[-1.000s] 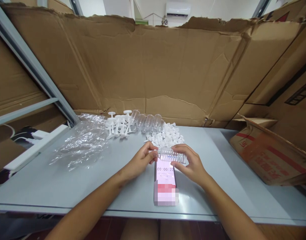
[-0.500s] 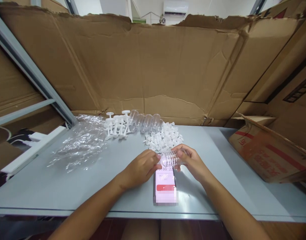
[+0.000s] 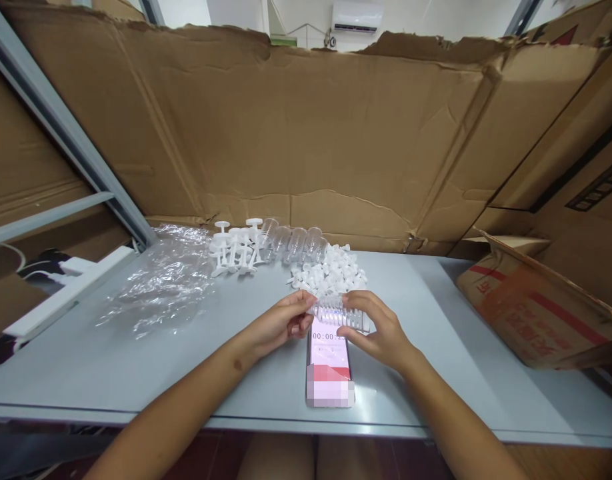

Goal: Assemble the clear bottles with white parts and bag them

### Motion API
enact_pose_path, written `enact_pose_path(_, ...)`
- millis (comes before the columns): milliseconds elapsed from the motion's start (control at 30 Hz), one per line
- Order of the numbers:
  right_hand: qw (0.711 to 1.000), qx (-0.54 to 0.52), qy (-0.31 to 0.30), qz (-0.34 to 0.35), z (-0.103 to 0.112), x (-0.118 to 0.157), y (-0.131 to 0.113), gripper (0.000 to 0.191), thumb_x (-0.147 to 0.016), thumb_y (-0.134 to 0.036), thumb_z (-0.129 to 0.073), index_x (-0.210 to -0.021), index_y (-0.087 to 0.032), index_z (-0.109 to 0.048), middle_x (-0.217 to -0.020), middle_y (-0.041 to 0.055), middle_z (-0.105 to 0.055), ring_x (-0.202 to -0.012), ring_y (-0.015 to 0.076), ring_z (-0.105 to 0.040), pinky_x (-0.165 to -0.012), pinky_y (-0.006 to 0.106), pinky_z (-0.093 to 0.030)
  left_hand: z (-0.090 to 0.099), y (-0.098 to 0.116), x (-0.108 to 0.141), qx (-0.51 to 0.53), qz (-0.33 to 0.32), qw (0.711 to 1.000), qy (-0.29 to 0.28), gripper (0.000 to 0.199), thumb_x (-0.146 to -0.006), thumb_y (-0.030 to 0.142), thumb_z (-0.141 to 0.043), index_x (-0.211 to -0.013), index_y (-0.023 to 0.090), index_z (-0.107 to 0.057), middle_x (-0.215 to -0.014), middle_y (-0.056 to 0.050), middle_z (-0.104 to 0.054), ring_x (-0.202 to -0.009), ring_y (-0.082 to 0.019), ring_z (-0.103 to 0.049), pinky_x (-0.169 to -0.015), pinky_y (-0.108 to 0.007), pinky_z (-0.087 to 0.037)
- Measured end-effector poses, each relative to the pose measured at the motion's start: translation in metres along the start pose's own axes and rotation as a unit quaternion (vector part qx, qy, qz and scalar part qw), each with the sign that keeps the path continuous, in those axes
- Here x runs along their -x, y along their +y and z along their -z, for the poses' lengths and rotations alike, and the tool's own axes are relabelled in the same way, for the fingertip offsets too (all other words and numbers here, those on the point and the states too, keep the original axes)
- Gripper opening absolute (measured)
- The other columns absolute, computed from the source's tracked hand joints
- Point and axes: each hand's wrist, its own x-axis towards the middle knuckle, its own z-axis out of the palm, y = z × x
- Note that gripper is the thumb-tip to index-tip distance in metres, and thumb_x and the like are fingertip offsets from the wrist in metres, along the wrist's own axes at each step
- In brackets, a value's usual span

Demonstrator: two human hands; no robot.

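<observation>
A clear ribbed tube [image 3: 339, 315] lies sideways between my hands, above the upper part of a phone [image 3: 330, 357] that shows a timer. The fingertips of my left hand [image 3: 287, 319] pinch the tube's left end. My right hand [image 3: 379, 328] holds its right part between thumb and fingers. Just beyond my hands is a heap of small white plastic pieces [image 3: 336, 269]. Behind it, several clear tubes [image 3: 297, 244] lie side by side. White plungers with round ends [image 3: 236, 248] are gathered to their left.
Crumpled clear plastic film [image 3: 161, 287] covers part of the grey table [image 3: 226, 393] at left. A white power strip [image 3: 69, 293] lies at the left edge. Cardboard [image 3: 306, 133] stands behind, and an open carton [image 3: 531, 310] is at right.
My left hand has turned, its fingers now showing at the tube's left end. My right hand's fingers have spread wider over the tube, which has levelled slightly.
</observation>
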Motion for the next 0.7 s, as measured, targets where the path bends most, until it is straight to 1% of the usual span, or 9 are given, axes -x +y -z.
enact_pose_path(67, 1.0, 0.01, -0.008, 0.017, 0.0, 0.0, 0.001, 0.039, -0.075, -0.025, -0.065, -0.111, -0.023, -0.049, -0.105, 0.0117, -0.058, -0.1, 0.0244, -0.055, -0.083, 0.04, -0.047, 0.001, 0.0, 0.001, 0.021, 0.012, 1.0, -0.009, 0.021, -0.083, 0.035, -0.052, -0.077, 0.018, -0.04, -0.05, 0.007, -0.039, -0.041, -0.003, -0.024, -0.045, -0.017, -0.018)
enact_pose_path(133, 1.0, 0.012, -0.008, 0.016, 0.0, 0.0, 0.001, 0.039, -0.075, -0.025, -0.065, -0.111, -0.023, -0.049, -0.106, 0.0118, -0.058, -0.1, 0.0242, -0.055, -0.083, 0.04, -0.048, 0.0, 0.0, 0.001, 0.022, -0.005, 1.0, -0.008, 0.023, -0.083, 0.035, -0.052, -0.075, 0.019, -0.038, -0.05, 0.008, -0.037, -0.041, -0.003, -0.023, -0.045, -0.018, -0.018)
enact_pose_path(233, 1.0, -0.002, 0.008, -0.007, 0.001, 0.001, 0.0, 0.037, -0.075, -0.025, -0.066, -0.108, -0.024, -0.05, -0.105, 0.011, -0.059, -0.1, 0.024, -0.056, -0.082, 0.039, -0.048, -0.002, 0.0, 0.002, -0.022, -0.069, 0.997, 0.006, 0.025, -0.082, 0.037, -0.054, -0.077, 0.02, -0.037, -0.051, 0.008, -0.037, -0.044, -0.004, -0.028, -0.048, -0.018, -0.02)
enact_pose_path(367, 0.998, -0.041, 0.028, -0.027, 0.003, 0.001, -0.002, 0.037, -0.073, -0.025, -0.067, -0.106, -0.024, -0.051, -0.106, 0.0096, -0.06, -0.102, 0.0238, -0.056, -0.081, 0.037, -0.049, -0.004, 0.001, 0.006, -0.102, -0.158, 0.982, 0.03, 0.027, -0.078, 0.037, -0.058, -0.079, 0.02, -0.038, -0.065, 0.006, -0.043, -0.056, -0.006, -0.039, -0.058, -0.02, -0.03)
enact_pose_path(467, 0.991, -0.096, 0.026, -0.093, 0.003, 0.002, -0.004, 0.037, -0.072, -0.026, -0.068, -0.104, -0.024, -0.051, -0.102, 0.0074, -0.061, -0.096, 0.0223, -0.059, -0.077, 0.034, -0.05, -0.004, 0.001, 0.01, -0.16, -0.19, 0.968, 0.045, 0.026, -0.079, 0.036, -0.057, -0.077, 0.02, -0.037, -0.073, 0.004, -0.045, -0.061, -0.007, -0.04, -0.059, -0.02, -0.032)
enact_pose_path(533, 0.975, -0.152, 0.018, -0.16, 0.002, 0.002, -0.007, 0.033, -0.072, -0.029, -0.067, -0.101, -0.024, -0.052, -0.096, 0.0059, -0.061, -0.087, 0.0202, -0.061, -0.071, 0.032, -0.051, -0.004, 0.0, 0.014, -0.197, -0.195, 0.96, 0.049, 0.024, -0.081, 0.035, -0.055, -0.076, 0.02, -0.037, -0.077, 0.003, -0.047, -0.064, -0.008, -0.042, -0.06, -0.021, -0.033)
enact_pose_path(600, 0.945, -0.236, 0.011, -0.226, 0.001, 0.001, -0.009, 0.029, -0.075, -0.033, -0.065, -0.098, -0.023, -0.051, -0.086, 0.0034, -0.061, -0.072, 0.0169, -0.062, -0.061, 0.029, -0.051, -0.002, -0.001, 0.017, -0.251, -0.209, 0.944, 0.051, 0.021, -0.082, 0.035, -0.052, -0.077, 0.02, -0.038, -0.082, 0.001, -0.048, -0.069, -0.01, -0.044, -0.061, -0.022, -0.034)
enact_pose_path(633, 0.925, -0.282, 0.006, -0.256, 0.001, 0.001, -0.011, 0.027, -0.076, -0.035, -0.062, -0.096, -0.022, -0.05, -0.079, 0.0018, -0.061, -0.064, 0.0153, -0.062, -0.055, 0.028, -0.05, -0.002, -0.001, 0.018, -0.288, -0.222, 0.93, 0.051, 0.018, -0.083, 0.033, -0.051, -0.078, 0.02, -0.039, -0.083, 0.0, -0.049, -0.071, -0.011, -0.045, -0.063, -0.023, -0.035)
enact_pose_path(700, 0.879, -0.363, -0.015, -0.308, 0.0, -0.002, -0.013, 0.024, -0.08, -0.039, -0.057, -0.093, -0.021, -0.048, -0.066, -0.0011, -0.059, -0.05, 0.0125, -0.058, -0.045, 0.025, -0.047, 0.0, -0.002, 0.02, -0.371, -0.264, 0.889, 0.041, 0.014, -0.084, 0.029, -0.049, -0.079, 0.019, -0.042, -0.081, -0.001, -0.049, -0.072, -0.012, -0.046, -0.065, -0.024, -0.035)
